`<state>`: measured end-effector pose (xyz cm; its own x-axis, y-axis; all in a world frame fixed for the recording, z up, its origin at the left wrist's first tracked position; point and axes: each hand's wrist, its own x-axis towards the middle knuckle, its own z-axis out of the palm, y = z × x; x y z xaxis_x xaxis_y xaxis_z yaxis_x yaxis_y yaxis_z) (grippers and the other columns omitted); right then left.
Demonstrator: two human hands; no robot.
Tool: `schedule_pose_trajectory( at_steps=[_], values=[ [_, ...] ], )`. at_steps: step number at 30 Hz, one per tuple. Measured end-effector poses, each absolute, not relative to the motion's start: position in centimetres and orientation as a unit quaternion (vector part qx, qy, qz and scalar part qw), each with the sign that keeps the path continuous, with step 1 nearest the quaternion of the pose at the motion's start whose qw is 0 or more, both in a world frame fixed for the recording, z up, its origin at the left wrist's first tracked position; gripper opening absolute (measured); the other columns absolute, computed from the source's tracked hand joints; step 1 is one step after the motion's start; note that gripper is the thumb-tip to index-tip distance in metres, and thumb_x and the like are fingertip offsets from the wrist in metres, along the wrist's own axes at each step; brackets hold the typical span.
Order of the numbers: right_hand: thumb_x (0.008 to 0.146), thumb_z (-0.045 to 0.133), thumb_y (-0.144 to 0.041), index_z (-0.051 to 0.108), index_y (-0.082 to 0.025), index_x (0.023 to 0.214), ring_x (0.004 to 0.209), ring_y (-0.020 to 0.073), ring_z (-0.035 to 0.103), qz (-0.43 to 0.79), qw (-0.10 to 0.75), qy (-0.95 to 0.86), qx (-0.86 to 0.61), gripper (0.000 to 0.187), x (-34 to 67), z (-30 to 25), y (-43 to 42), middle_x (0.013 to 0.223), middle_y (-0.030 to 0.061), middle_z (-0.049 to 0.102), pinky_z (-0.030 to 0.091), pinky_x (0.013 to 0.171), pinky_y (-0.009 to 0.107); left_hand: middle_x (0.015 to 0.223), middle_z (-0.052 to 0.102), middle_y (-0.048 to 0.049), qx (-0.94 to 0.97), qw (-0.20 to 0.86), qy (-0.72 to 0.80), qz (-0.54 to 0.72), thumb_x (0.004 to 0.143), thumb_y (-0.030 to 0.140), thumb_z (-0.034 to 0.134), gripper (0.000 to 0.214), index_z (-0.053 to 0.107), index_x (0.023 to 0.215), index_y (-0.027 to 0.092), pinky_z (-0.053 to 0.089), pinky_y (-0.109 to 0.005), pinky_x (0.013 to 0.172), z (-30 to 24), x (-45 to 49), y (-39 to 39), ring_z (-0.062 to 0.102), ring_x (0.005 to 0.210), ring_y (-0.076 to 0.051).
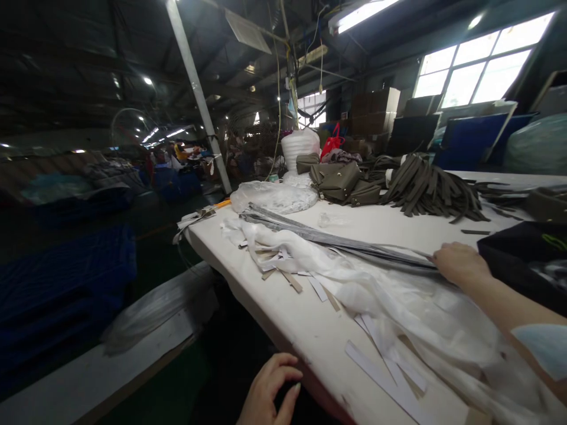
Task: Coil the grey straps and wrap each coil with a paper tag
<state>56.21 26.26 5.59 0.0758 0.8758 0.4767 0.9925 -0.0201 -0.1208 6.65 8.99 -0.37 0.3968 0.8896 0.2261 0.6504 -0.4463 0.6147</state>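
Nearest, the left hand (272, 389) hangs just off the edge of the broad white-covered surface (328, 336), its fingers loosely curled, the thumb apart from them and nothing to be seen between. On the surface beyond it lie loose, flat, white card strips (376, 378) and some tan card strips (290, 280), partly under a long, rumpled sheet of milky, translucent plastic (411, 301). Across the far side of that sheet stretches a long, thin bundle of flat grey strips (336, 241), and the right hand (460, 262) has its fingers closed on the near right end of it; the far left end lies unheld. The bundle looks light and bendable, more likely to sag or fan apart than to break, so a full grip round all the strips at the end, with a second hold near the middle, should keep them together. The plastic beneath looks soft and slippery and could drag along. Right of the right hand sits a black bag-like thing (522, 260). Farther back are a crumpled clear plastic bag (274, 196), olive-brown pouches with metal studs (339, 182) and a splayed heap of dark strips (429, 183).
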Motion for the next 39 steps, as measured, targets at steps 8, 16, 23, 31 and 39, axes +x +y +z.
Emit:
schedule_pose_trajectory(
  at_steps=[8, 16, 23, 31, 39],
  values=[
    [0.090, 0.045, -0.043, 0.060, -0.021, 0.079, 0.061, 0.0206, 0.056, -0.208, 0.155, -0.696, -0.670, 0.028, 42.2, 15.0, 19.9, 0.072, 0.0063, 0.065, 0.029, 0.055, 0.031, 0.111, 0.064, -0.0131, 0.688, 0.433, 0.455, 0.364, 0.092, 0.053, 0.042, 0.045, 0.066, 0.104, 0.017, 0.044, -0.038, 0.101, 2.8, 8.1, 8.9, 0.060, 0.108, -0.024],
    [0.082, 0.053, -0.019, 0.063, -0.024, 0.082, 0.062, 0.0192, 0.063, 0.067, 0.032, -0.877, -0.475, 0.011, 26.0, 18.6, 3.2, 0.075, 0.0031, 0.071, 0.033, 0.054, 0.029, 0.080, 0.070, -0.0165, 0.199, 0.791, 0.277, 0.508, 0.094, 0.055, 0.034, 0.059, 0.064, 0.098, 0.004, 0.052, -0.033, 0.079, 14.6, 6.8, 17.6, 0.069, 0.077, -0.022],
    [0.091, 0.044, -0.028, 0.068, -0.024, 0.084, 0.069, 0.0158, 0.063, 0.343, -0.009, -0.766, -0.544, 0.025, 25.5, 19.7, -0.8, 0.080, 0.0012, 0.073, 0.041, 0.058, 0.023, 0.061, 0.067, -0.0024, 0.288, 0.193, 0.240, 0.907, 0.096, 0.028, 0.042, 0.032, 0.063, 0.103, 0.006, 0.051, -0.028, 0.075, 23.9, -2.0, 12.4, 0.065, 0.061, -0.012],
    [0.094, 0.043, -0.041, 0.067, -0.019, 0.091, 0.060, 0.0106, 0.050, 0.491, -0.053, -0.745, -0.448, 0.033, 22.6, 20.4, -1.7, 0.078, 0.0025, 0.068, 0.036, 0.052, 0.021, 0.069, 0.068, 0.0036, 0.361, 0.006, 0.397, 0.843, 0.099, 0.032, 0.031, 0.030, 0.056, 0.109, 0.018, 0.047, -0.030, 0.074, 22.4, -10.6, 11.5, 0.065, 0.071, -0.012],
    [0.097, 0.042, -0.044, 0.060, -0.014, 0.087, 0.043, 0.0065, 0.041, 0.806, 0.184, -0.422, -0.371, 0.037, 18.1, 11.8, 1.2, 0.054, -0.0027, 0.055, 0.041, 0.051, 0.019, 0.070, 0.071, -0.0113, 0.636, 0.275, 0.656, 0.301, 0.078, 0.052, 0.064, 0.039, 0.067, 0.073, 0.013, 0.052, -0.034, 0.075, 11.7, -8.7, 15.1, 0.069, 0.081, -0.028]
  ],
)
